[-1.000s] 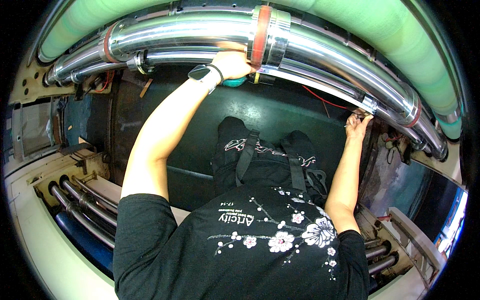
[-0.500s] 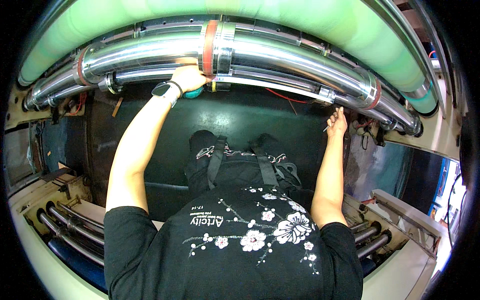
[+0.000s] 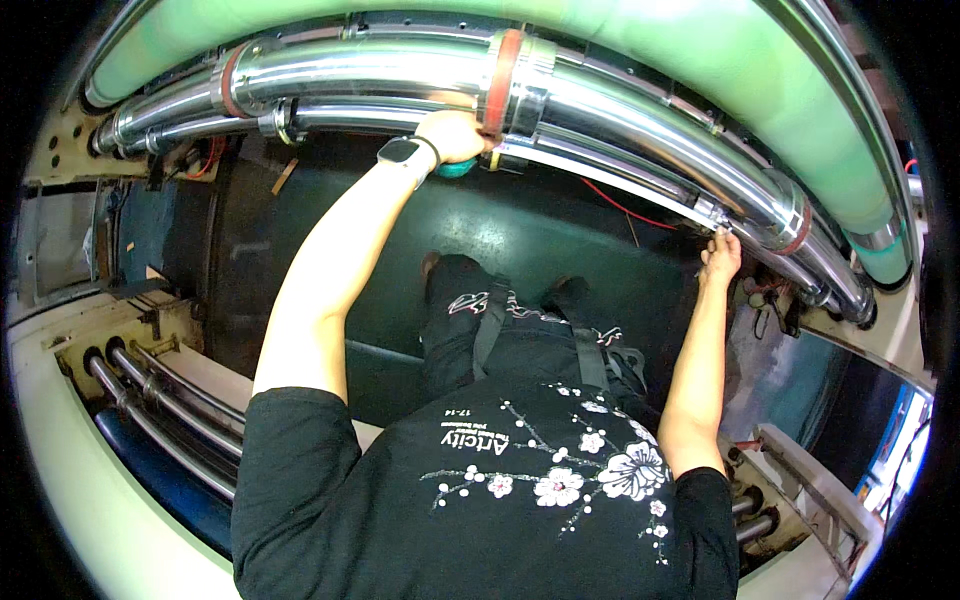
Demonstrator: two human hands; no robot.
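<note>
My left hand (image 3: 455,138) is closed at the underside of the large chrome roller (image 3: 370,65), right beside its red-banded collar (image 3: 500,82). It grips the near end of a long, narrow white strip (image 3: 610,180) that looks like a measuring tape. A rounded teal object (image 3: 456,169) shows below the palm; what it belongs to is hidden. The strip runs right along the thinner lower shaft (image 3: 640,170) to a metal collar (image 3: 712,210). My right hand (image 3: 720,258) is closed, its fingertips at that collar. The thin metal rod it held half a second ago is mostly hidden.
A broad pale green roller (image 3: 640,40) arches beyond the chrome one. Pale machine side frames (image 3: 70,150) stand left and right. Below the rollers lies a dark green surface (image 3: 440,225). A red cable (image 3: 620,203) hangs near the shaft, and more rollers (image 3: 160,410) sit at lower left.
The view has shifted, so the machine appears further right and tilted. My right hand has risen to the lower shaft's collar. My left hand stays at the red-banded collar.
</note>
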